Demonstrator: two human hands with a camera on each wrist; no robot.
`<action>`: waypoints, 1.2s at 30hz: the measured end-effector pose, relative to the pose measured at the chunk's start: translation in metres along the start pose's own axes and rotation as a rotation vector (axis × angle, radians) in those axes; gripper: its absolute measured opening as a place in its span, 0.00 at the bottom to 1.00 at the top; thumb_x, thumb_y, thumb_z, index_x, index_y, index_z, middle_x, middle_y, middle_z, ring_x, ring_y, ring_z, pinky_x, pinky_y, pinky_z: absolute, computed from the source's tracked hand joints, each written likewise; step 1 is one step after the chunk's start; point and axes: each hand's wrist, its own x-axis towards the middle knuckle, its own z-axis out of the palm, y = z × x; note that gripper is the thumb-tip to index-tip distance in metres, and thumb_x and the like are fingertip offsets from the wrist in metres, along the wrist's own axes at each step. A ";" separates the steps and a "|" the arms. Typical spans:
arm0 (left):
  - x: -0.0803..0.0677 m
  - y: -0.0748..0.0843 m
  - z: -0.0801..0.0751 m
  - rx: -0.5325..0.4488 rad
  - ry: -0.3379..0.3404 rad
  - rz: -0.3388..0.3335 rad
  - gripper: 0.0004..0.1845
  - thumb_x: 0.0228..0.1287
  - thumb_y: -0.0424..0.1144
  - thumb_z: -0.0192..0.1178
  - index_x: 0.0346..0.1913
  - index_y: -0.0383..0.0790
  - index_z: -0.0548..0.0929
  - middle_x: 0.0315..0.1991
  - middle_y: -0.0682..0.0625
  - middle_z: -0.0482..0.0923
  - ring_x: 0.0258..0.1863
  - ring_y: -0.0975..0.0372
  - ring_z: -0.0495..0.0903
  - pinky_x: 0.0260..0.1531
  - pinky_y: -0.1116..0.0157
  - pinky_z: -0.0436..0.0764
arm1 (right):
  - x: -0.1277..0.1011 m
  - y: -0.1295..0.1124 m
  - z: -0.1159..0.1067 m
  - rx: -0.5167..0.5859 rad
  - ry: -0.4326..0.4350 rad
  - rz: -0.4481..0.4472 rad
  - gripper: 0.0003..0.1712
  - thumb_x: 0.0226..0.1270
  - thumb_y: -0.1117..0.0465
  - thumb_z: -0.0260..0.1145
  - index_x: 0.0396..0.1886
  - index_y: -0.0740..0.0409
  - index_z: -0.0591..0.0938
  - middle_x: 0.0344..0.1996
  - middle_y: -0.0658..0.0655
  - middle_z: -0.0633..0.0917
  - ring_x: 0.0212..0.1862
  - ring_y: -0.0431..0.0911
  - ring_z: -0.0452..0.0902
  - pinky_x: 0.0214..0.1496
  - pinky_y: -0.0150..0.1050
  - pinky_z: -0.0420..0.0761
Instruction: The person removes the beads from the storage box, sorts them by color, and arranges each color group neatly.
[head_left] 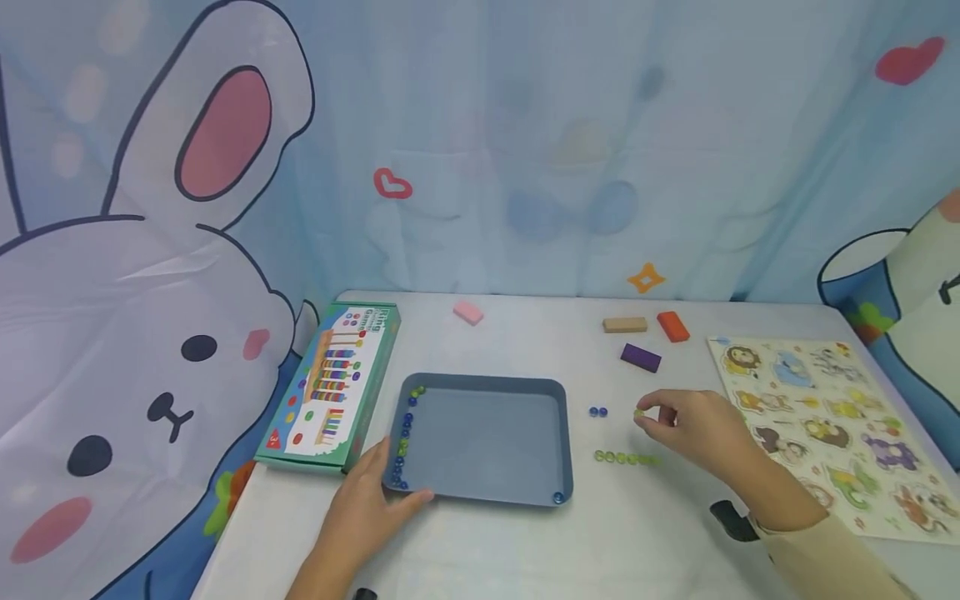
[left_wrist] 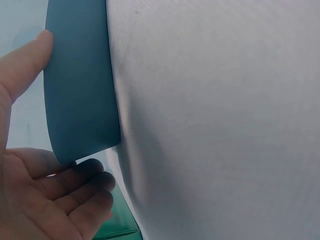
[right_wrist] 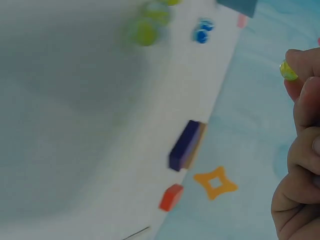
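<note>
While the right hand [head_left: 693,425] pinches one green marble [head_left: 639,412] between thumb and fingertip just above the white table [head_left: 525,550], a short row of green marbles [head_left: 626,457] lies on the cloth just below it, and two blue marbles [head_left: 597,412] sit close together a little to the left. In the right wrist view the same green marble [right_wrist: 287,71] shows at the fingertips, yellow-green and shiny.

The left hand [head_left: 367,508] holds the near left corner of the blue tray [head_left: 487,392], with the thumb along its front rim and the fingers curled under the edge, as the left wrist view shows. Inside the tray a line of blue marbles with a few green ones [head_left: 405,433] rests against the left wall, and one blue marble [head_left: 558,497] lies alone in the near right corner.

By my judgement the sorting is only partly done: several greens and two blues are out on the table, but many marbles remain in the tray.

Farther away stand a green game box [head_left: 333,392], a pink block [head_left: 468,312], a tan block [head_left: 625,324], an orange block [head_left: 672,326], a purple block [head_left: 641,357] and an animal puzzle board [head_left: 825,417]. The exact number of marbles is hard to count, and the right wrist view is blurred.
</note>
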 end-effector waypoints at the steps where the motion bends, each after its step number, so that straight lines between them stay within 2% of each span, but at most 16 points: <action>1: -0.001 0.000 -0.001 0.000 0.000 0.000 0.65 0.51 0.73 0.73 0.83 0.36 0.58 0.81 0.39 0.62 0.80 0.42 0.63 0.76 0.39 0.68 | -0.003 0.004 0.002 0.000 -0.010 0.008 0.10 0.63 0.55 0.78 0.43 0.49 0.91 0.19 0.41 0.76 0.21 0.38 0.66 0.21 0.30 0.65; 11: 0.000 -0.003 -0.003 0.000 0.014 0.005 0.65 0.52 0.72 0.73 0.83 0.36 0.58 0.81 0.38 0.61 0.80 0.41 0.62 0.76 0.39 0.68 | -0.024 0.033 0.018 -0.020 -0.081 0.079 0.10 0.61 0.57 0.77 0.42 0.49 0.92 0.18 0.41 0.75 0.21 0.37 0.66 0.20 0.30 0.63; 24: -0.001 -0.002 -0.002 -0.006 -0.002 -0.006 0.66 0.52 0.72 0.73 0.82 0.35 0.58 0.81 0.37 0.61 0.80 0.41 0.61 0.76 0.39 0.67 | -0.032 0.039 0.029 -0.006 -0.212 0.137 0.09 0.62 0.56 0.76 0.42 0.48 0.92 0.19 0.43 0.77 0.23 0.40 0.69 0.21 0.31 0.65; 32: -0.001 -0.003 -0.001 0.001 0.004 0.003 0.65 0.52 0.72 0.73 0.82 0.34 0.58 0.81 0.37 0.62 0.80 0.41 0.62 0.76 0.39 0.68 | -0.036 0.039 0.033 0.001 -0.211 0.154 0.09 0.61 0.56 0.77 0.41 0.48 0.91 0.19 0.44 0.77 0.23 0.41 0.69 0.21 0.31 0.64; 36: 0.000 -0.002 0.000 0.003 0.001 0.006 0.66 0.52 0.73 0.72 0.82 0.35 0.58 0.81 0.37 0.62 0.80 0.41 0.62 0.76 0.39 0.68 | -0.039 0.040 0.031 0.010 -0.200 0.163 0.13 0.61 0.53 0.78 0.44 0.48 0.91 0.18 0.44 0.76 0.22 0.40 0.68 0.21 0.31 0.63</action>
